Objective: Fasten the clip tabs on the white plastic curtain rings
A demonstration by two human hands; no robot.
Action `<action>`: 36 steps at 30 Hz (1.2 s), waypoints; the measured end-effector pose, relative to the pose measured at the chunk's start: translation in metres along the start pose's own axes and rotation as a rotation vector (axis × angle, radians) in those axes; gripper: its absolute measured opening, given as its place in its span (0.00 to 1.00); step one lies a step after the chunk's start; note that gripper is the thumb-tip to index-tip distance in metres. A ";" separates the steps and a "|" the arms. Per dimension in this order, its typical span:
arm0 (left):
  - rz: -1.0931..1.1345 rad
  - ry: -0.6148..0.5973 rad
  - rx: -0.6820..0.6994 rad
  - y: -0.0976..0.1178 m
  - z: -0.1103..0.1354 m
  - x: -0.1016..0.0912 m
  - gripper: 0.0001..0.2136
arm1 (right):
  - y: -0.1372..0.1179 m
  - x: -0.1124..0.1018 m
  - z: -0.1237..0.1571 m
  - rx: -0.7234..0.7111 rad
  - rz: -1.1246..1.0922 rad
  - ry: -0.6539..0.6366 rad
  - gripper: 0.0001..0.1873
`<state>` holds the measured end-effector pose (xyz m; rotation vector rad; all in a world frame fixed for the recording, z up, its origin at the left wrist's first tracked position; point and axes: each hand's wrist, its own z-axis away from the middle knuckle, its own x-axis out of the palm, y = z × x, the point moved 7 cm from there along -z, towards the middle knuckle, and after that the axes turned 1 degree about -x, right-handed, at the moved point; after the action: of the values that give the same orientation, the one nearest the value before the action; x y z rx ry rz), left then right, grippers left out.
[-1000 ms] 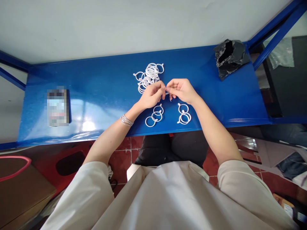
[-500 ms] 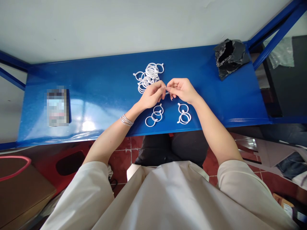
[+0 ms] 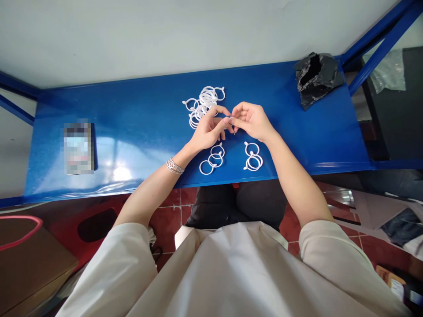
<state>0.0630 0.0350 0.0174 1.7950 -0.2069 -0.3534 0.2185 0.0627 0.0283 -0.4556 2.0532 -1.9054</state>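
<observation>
Left hand [image 3: 207, 131] and right hand [image 3: 251, 123] sit over the blue shelf [image 3: 132, 110], fingers loosely curled, fingertips [image 3: 230, 119] meeting mid-shelf; can't tell if they pinch anything. White plastic rings [image 3: 206, 97], thin, each with a small knobbed tab, lie overlapped in a heap just beyond the left hand. A small ring group [image 3: 199, 167] lies just below the left hand, another [image 3: 262, 162] below the right. Black plastic bag [image 3: 315, 75] sits far right on the shelf, a blurred object [image 3: 78, 147] far left.
</observation>
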 end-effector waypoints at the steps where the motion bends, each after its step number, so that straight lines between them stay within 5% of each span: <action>1: -0.007 0.006 0.018 0.001 0.000 0.000 0.23 | -0.001 0.000 0.000 0.001 0.001 -0.003 0.31; 12: -0.085 0.074 0.037 0.013 -0.003 -0.009 0.28 | -0.007 0.003 0.005 0.065 0.000 -0.065 0.27; 18: -0.115 0.158 0.029 0.007 -0.001 -0.012 0.27 | -0.011 0.019 0.010 0.038 0.004 -0.281 0.29; 23: -0.120 0.195 0.042 0.007 -0.001 -0.013 0.27 | -0.010 0.021 0.010 0.054 0.056 -0.210 0.24; 36: -0.201 0.049 0.101 0.034 0.001 -0.002 0.32 | -0.012 0.021 0.010 0.075 -0.048 -0.290 0.29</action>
<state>0.0626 0.0262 0.0505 1.9275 -0.0091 -0.4473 0.2044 0.0442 0.0391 -0.7219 1.7938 -1.8125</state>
